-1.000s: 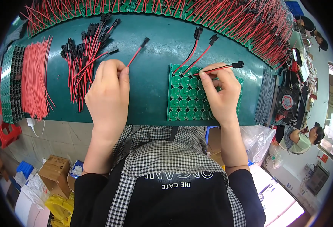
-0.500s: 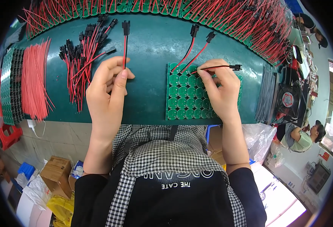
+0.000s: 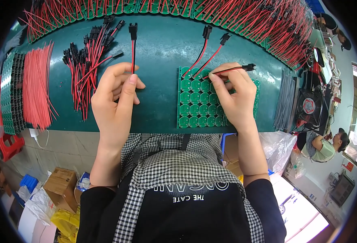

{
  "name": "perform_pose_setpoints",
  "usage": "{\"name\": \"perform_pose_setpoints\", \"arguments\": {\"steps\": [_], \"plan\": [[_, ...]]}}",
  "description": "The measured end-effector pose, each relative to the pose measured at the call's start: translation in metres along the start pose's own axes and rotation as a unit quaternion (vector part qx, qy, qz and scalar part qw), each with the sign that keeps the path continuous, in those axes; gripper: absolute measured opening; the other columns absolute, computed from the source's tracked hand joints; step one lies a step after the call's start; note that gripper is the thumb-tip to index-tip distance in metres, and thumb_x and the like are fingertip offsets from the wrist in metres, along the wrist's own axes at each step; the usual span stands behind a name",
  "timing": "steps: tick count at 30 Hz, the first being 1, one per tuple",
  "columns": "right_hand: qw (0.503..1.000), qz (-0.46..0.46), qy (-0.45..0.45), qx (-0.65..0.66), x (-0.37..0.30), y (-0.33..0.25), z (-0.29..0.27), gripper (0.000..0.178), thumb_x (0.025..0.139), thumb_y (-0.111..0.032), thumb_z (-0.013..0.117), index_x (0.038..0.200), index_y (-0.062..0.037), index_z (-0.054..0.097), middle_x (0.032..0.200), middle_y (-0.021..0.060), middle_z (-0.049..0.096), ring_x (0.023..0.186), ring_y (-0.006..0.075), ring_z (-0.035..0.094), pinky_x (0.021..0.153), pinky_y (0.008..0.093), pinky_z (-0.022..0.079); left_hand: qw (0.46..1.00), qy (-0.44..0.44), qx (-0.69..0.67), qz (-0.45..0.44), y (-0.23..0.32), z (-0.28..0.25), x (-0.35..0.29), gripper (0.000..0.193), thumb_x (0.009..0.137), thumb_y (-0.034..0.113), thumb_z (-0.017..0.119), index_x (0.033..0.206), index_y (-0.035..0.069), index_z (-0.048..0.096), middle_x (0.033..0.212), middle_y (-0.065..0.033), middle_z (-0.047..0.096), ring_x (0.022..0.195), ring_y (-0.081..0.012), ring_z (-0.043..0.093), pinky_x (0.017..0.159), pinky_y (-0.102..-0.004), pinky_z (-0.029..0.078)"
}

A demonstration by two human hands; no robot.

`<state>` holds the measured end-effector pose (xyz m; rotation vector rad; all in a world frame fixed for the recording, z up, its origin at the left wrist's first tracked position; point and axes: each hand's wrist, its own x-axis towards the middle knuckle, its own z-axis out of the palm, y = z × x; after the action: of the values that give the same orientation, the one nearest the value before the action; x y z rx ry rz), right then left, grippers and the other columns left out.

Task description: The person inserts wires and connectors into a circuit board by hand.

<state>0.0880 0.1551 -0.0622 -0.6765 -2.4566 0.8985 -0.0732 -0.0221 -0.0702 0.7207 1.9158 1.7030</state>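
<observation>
Plastic connector (image 3: 133,31), glossy tabletop (image 3: 158,107), cloth apron (image 3: 182,172)

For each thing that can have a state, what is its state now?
Left hand, pinching the left lead
Left lead, connector end pointing away from person
Right hand, pinching the right lead
Right lead, connector pointing right
Green panel, flat, partly covered by right hand
Two panel leads, reaching past panel's far edge
Lead pile, loose, tangled
Red wires, laid side by side
Fan, running or stopped unclear

Green worktable (image 3: 158,107), grey tiled floor (image 3: 81,146), red plastic stool (image 3: 18,142), white wall (image 3: 314,183), bright opening (image 3: 300,206) at lower right
</observation>
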Motion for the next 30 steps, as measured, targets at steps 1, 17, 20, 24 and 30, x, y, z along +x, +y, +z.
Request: {"name": "perform_pose_setpoints", "arguments": {"steps": [1, 17, 20, 24, 30], "plan": [[1.000, 0.024, 0.008, -0.003, -0.001, -0.002, 0.001, 0.005, 0.081, 0.001, 0.067, 0.084, 0.0023, 0.064, 0.087, 0.0070, 0.063, 0.067, 0.0111, 0.059, 0.052, 0.0205, 0.045, 1.000, -0.004, -0.005, -0.001, 0.000, -0.001, -0.001, 0.017, 0.094, 0.008, 0.054, 0.107, -0.002, 0.057, 0.083, -0.0059, 0.065, 0.064, -0.0049, 0.054, 0.054, -0.0188, 0.042], [0.980, 0.020, -0.075, 0.185, -0.022, -0.034, -0.001, 0.020, 0.071, 0.002, 0.074, 0.091, -0.0018, 0.069, 0.087, 0.0044, 0.065, 0.061, 0.0076, 0.056, 0.050, 0.0215, 0.043, 0.984, -0.149, -0.094, 0.013, 0.006, 0.034, -0.028, 0.033, 0.084, -0.007, 0.060, 0.115, -0.001, 0.050, 0.089, -0.0102, 0.067, 0.081, -0.0163, 0.068, 0.074, -0.0269, 0.055], [0.979, -0.020, -0.083, 0.183, -0.022, -0.032, -0.001, 0.019, 0.072, 0.002, 0.073, 0.091, -0.0022, 0.070, 0.087, 0.0060, 0.065, 0.069, 0.0135, 0.061, 0.056, 0.0247, 0.048, 0.980, -0.183, -0.076, 0.035, 0.009, 0.034, -0.026, 0.032, 0.084, -0.008, 0.060, 0.113, -0.001, 0.048, 0.088, -0.0096, 0.066, 0.080, -0.0160, 0.068, 0.073, -0.0268, 0.055], [0.970, -0.069, -0.123, 0.200, -0.018, -0.031, -0.009, 0.018, 0.071, 0.002, 0.073, 0.088, -0.0030, 0.071, 0.084, 0.0068, 0.066, 0.075, 0.0194, 0.064, 0.062, 0.0284, 0.052, 0.955, -0.239, -0.168, -0.057, 0.013, 0.027, -0.022, 0.033, 0.084, -0.008, 0.059, 0.113, 0.000, 0.046, 0.085, -0.0093, 0.065, 0.079, -0.0153, 0.067, 0.073, -0.0260, 0.054], [0.947, -0.078, -0.173, 0.258, -0.019, -0.024, -0.012, 0.018, 0.066, -0.001, 0.076, 0.083, -0.0017, 0.071, 0.080, 0.0080, 0.065, 0.071, 0.0186, 0.063, 0.059, 0.0273, 0.048, 0.863, -0.353, -0.300, -0.204, 0.013, 0.023, -0.016, 0.038, 0.083, -0.008, 0.060, 0.116, 0.001, 0.043, 0.085, -0.0095, 0.064, 0.079, -0.0132, 0.063, 0.073, -0.0244, 0.052]]}}
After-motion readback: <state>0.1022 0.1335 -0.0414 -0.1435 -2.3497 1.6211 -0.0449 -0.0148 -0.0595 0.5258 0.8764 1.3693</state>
